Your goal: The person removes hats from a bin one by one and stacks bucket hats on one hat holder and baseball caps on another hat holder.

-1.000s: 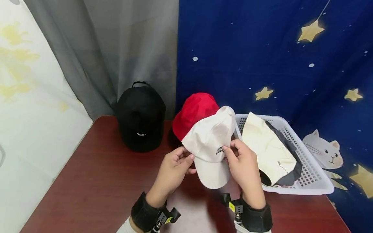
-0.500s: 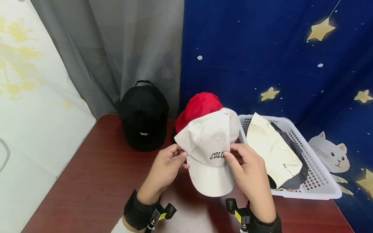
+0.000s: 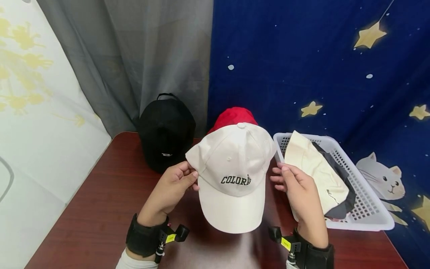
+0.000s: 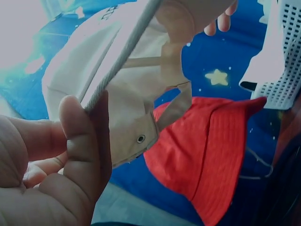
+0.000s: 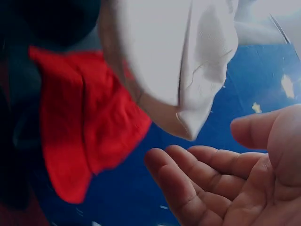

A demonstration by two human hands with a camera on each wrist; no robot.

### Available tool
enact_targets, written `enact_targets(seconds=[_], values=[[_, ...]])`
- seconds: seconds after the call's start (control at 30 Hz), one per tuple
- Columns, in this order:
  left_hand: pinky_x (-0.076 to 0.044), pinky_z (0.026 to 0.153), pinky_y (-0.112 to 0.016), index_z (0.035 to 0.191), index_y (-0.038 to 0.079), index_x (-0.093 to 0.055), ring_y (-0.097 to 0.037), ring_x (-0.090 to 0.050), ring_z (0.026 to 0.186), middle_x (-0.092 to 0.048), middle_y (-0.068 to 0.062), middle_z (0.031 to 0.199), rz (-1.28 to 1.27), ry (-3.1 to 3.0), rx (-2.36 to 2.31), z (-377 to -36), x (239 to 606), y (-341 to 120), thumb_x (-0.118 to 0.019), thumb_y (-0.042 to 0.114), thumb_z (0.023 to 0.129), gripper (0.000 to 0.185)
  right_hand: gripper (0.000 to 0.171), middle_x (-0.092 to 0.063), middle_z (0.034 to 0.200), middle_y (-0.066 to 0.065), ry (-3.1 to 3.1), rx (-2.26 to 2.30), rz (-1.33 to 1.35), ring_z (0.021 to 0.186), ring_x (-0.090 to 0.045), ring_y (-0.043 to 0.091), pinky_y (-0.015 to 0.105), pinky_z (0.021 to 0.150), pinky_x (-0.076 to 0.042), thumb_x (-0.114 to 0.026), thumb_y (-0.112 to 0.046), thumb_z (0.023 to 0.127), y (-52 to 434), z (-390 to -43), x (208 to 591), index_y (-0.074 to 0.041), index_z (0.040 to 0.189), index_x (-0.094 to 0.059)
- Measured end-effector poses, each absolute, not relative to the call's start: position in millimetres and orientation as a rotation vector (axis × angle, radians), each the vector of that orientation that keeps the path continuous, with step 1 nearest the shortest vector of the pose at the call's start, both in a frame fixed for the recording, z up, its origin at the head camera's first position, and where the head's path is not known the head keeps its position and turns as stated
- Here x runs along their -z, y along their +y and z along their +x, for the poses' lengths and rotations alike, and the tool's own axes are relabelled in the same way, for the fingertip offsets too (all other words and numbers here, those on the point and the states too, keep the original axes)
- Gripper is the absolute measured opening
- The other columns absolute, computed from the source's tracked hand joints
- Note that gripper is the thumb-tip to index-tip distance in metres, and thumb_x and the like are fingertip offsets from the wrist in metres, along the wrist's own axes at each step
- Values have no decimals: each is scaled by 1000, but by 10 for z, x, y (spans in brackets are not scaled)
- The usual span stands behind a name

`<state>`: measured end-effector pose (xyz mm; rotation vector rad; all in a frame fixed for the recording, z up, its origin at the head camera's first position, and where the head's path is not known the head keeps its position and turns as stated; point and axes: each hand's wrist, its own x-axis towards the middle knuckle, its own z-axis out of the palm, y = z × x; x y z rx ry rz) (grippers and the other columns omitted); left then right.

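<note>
A blue curtain (image 3: 255,48) with pale stars and a grey curtain (image 3: 168,48) hung behind a reddish-brown table (image 3: 94,209). At the table's right stood a white perforated basket (image 3: 366,225), in which a cream hat (image 3: 310,170) lay over a dark grey piece (image 3: 350,194). The white cap (image 3: 231,164) was held up over the middle of the table, crown upward and brim down, left of the basket and in front of a red bucket hat (image 3: 235,115), which it partly hid in the head view. A black cap (image 3: 166,129) stood at the back, left of the red one. The person's left hand (image 3: 169,188) pinched the white cap between thumb and fingers, at the edge near where crown met brim. The right hand (image 3: 300,190) had hold of nothing — its fingers lay relaxed and parted from the thumb, just beside the cap's other side without touching it. Each wrist wore a black strap (image 3: 144,235). Smallest were the dark letters (image 3: 235,180) across the cap's front, starting COLOR — and, in the left wrist view, a metal eyelet (image 4: 140,139) near its rear opening
</note>
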<state>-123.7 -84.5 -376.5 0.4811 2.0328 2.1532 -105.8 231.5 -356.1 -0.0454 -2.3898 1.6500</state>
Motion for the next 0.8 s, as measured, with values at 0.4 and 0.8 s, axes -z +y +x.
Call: enact_targets(seconds=[0.4, 0.8], values=[[-57, 74, -36, 115, -5, -60, -24, -61, 82, -61, -15, 93, 464, 2168, -2037, -1280, 3779, -924, -51, 0, 101, 17, 25, -61, 94, 7, -2247, -2078, 129, 76, -65, 16, 29, 64, -58, -41, -20, 108, 2218, -1217, 3711, 1, 119, -50], [-58, 74, -39, 111, -5, -61, -27, -61, 85, -60, -14, 90, 484, 2201, -1974, -1283, 3782, -919, -50, 0, 101, 15, 16, -64, 88, 10, -2406, -1910, 115, 76, -66, 18, 37, 60, -59, -42, -8, 106, 2134, -1216, 3705, 6, 108, -49]])
